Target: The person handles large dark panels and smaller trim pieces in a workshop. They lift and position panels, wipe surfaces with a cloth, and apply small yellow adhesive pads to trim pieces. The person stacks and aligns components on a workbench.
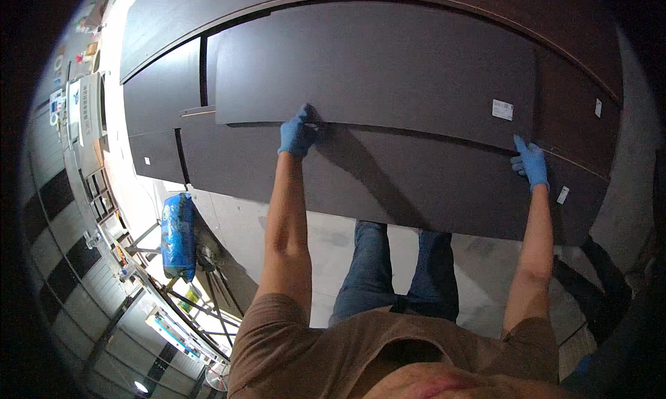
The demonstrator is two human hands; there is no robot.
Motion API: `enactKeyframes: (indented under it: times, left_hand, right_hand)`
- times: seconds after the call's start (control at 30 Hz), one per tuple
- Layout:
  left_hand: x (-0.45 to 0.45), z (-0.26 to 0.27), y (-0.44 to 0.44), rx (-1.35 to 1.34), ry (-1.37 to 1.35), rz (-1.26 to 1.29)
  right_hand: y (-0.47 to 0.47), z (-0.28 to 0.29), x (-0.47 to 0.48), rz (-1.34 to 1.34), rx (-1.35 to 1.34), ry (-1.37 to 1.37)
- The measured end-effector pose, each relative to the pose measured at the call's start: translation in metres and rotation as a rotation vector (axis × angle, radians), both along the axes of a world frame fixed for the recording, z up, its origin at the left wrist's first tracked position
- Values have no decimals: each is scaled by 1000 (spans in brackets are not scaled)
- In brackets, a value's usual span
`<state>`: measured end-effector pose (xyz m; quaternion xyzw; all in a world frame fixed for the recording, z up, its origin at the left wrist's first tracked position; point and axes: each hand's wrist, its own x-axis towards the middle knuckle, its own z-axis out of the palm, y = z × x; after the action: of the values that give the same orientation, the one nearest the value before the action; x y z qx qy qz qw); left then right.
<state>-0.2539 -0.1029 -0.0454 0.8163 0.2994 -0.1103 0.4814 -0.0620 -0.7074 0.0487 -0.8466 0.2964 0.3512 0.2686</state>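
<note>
A long dark-grey board [374, 66] lies before me, with a white label [502, 110] near its right end. My left hand [297, 134], in a blue glove, grips the board's near edge left of its middle. At the near right corner, my right hand [529, 162], also gloved in blue, has its thumb on top and its fingers at the edge. A shadowed gap shows under the near edge. Below lies another dark board [395, 175], nearer my legs, bearing a small label [562, 195].
More dark boards [161, 82] lie at the left, and a long one [572, 50] runs along the far side. A blue plastic-wrapped bundle [178, 238] is at the left beside a metal frame [216, 295]. Grey floor [333, 243] shows around my legs.
</note>
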Motion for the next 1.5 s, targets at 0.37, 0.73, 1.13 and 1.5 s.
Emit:
enactKeyframes:
  times: [0.37, 0.73, 1.13, 1.5]
  left_hand:
    - [30, 61, -24, 471, 431, 408]
    - [17, 25, 17, -310, -77, 866]
    - [27, 58, -19, -568, -172, 1204]
    - [32, 30, -8, -765, -313, 1138]
  right_hand:
    - [13, 8, 59, 509, -454, -330]
    - [35, -66, 74, 90, -77, -494]
    - [81, -81, 73, -246, -22, -511]
    - [134, -80, 66, -228, 44, -665]
